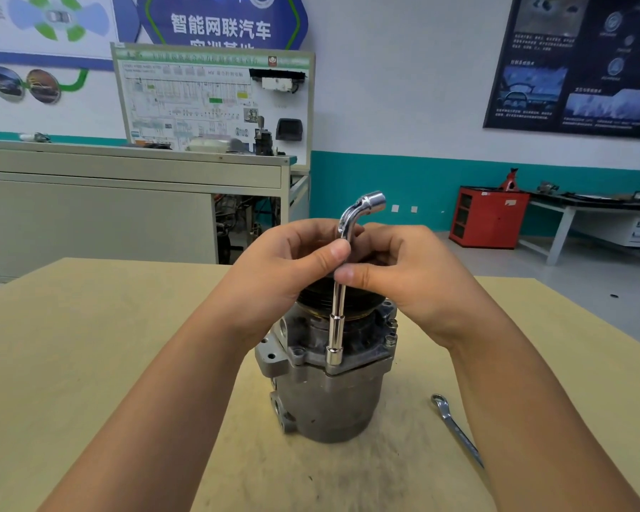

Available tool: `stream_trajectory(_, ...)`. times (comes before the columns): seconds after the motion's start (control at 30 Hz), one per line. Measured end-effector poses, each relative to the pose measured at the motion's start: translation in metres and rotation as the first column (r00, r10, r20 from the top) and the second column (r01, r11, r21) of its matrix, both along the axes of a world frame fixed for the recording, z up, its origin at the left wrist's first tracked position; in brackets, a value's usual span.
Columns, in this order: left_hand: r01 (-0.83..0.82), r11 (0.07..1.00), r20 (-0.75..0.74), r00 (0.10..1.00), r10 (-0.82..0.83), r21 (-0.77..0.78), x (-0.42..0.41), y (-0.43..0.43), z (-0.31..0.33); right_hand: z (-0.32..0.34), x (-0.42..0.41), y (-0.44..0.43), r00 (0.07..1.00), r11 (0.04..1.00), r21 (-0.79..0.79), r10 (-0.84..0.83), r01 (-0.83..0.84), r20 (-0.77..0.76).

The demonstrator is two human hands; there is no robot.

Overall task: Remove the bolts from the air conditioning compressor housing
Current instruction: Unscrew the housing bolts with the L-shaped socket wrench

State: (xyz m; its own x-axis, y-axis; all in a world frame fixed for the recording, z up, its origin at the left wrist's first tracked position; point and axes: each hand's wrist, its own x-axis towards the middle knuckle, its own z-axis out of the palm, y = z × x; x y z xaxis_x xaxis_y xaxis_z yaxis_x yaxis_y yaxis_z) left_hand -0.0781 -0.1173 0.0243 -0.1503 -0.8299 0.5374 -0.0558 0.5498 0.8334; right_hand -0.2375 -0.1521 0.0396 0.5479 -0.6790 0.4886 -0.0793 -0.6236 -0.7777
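One ring spanner (455, 428) lies on the table (89, 345) at lower right; beyond it, mid-frame, the compressor housing (333, 400) stands upright, an L-shaped socket wrench (339, 308) seated on a flange bolt. Left hand (292, 264) and right hand (396, 267) both pinch its shaft, likely spinning the bolt out; next, keep the socket square.
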Motion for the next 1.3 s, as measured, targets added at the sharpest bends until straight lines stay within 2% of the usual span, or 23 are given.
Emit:
stream_trajectory(0.13,0.021,0.999,0.058,0.998,-0.019,-0.033,0.0014,0.0012,0.0005,0.0002,0.0,-0.0004,0.999,1.0,-0.007,-0.006,0.006,-0.034)
stream_trajectory(0.37,0.008,1.0,0.039,0.999,-0.008,-0.006,0.0022,0.0006,-0.0001,0.0007,-0.001,0.0005,0.997,1.0,-0.019,0.001,-0.003,-0.083)
stream_trajectory(0.63,-0.014,0.999,0.03,0.999,0.013,0.035,0.003,0.0007,-0.0003,-0.0003,-0.0047,-0.0004,0.999,1.0,0.022,0.015,-0.014,-0.049)
stream_trajectory(0.97,-0.043,0.999,0.005,0.999,0.043,0.007,-0.0044,0.002,0.0015,-0.0045,-0.0026,-0.006,0.997,0.998,-0.034,-0.051,0.049,-0.062)
stream_trajectory(1.3,-0.024,1.0,0.007,1.0,0.024,0.012,-0.0024,0.0036,0.001,-0.0047,-0.0029,-0.0053,0.999,1.0,-0.01,-0.011,0.011,-0.046)
